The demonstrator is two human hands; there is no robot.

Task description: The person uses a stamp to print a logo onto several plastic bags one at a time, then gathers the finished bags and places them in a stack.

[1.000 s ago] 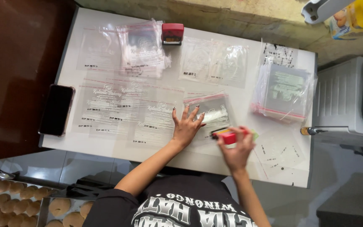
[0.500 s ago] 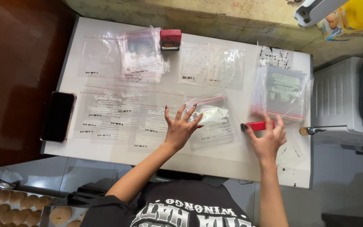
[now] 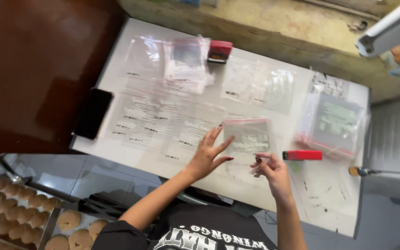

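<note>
A small clear zip bag (image 3: 248,139) with a red seal strip lies on the white table (image 3: 329,208) in front of me. My left hand (image 3: 209,155) rests flat on the bag's left edge with its fingers spread. My right hand (image 3: 270,170) is at the bag's lower right corner, its fingers curled and pinching the plastic. A red bar-shaped stamp (image 3: 302,155) lies free on the table just to the right of my right hand.
Several clear printed bags (image 3: 158,113) are spread over the table's left and middle. A second red stamp (image 3: 220,50) stands at the far edge, and a bag stack (image 3: 336,122) lies right. A black phone (image 3: 93,113) sits at the left edge. A cookie tray (image 3: 19,208) is lower left.
My right hand carried the red stamp to the right, set it down on the table and came back to the bag's corner. My left hand stayed on the bag.
</note>
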